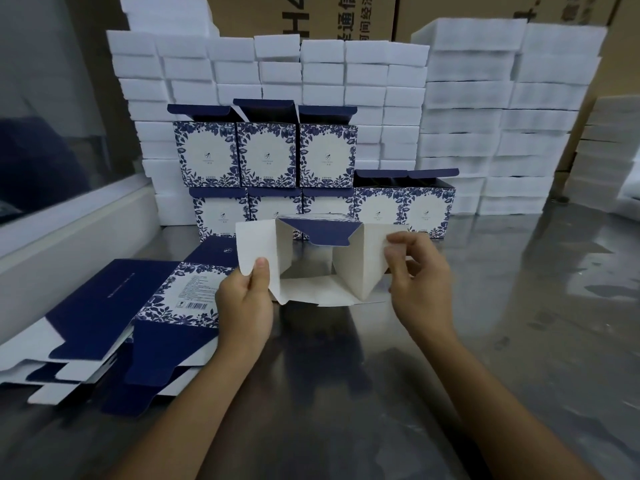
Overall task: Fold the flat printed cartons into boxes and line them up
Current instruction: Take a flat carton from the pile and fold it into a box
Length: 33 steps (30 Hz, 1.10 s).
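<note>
While the half-opened carton (322,268) hangs above the steel table (485,323), just in front of the finished boxes (266,154), the bottom flaps are being closed. The left hand (244,306) pinches the left flap; the right hand (420,282) pinches the right one. Next, I judge, both flaps fold inward. The flat cartons (114,323) lie left of the carton.

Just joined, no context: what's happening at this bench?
A person is folding a printed carton into a box over the steel table. The left hand pinches its left flap and the right hand pinches its right flap; the end is open toward the camera. Flat cartons lie stacked at left. Finished boxes stand in two tiers behind, against white foam blocks.
</note>
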Each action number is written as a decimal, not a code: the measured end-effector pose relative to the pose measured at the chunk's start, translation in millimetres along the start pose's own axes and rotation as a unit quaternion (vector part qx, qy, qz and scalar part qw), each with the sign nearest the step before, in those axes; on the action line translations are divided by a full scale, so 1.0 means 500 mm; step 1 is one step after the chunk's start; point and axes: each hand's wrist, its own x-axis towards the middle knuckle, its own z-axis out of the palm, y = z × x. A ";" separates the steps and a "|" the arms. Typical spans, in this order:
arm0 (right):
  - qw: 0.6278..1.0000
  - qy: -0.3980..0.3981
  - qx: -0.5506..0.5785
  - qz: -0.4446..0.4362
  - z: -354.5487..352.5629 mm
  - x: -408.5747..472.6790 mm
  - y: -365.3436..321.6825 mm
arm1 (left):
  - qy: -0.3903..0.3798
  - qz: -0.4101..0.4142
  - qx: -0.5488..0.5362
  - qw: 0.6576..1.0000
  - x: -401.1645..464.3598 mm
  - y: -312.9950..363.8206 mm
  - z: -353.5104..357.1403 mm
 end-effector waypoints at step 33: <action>1.000 -0.007 -0.011 0.028 0.011 -0.009 -0.011 | -0.063 0.052 0.083 0.993 -0.018 -0.026 0.014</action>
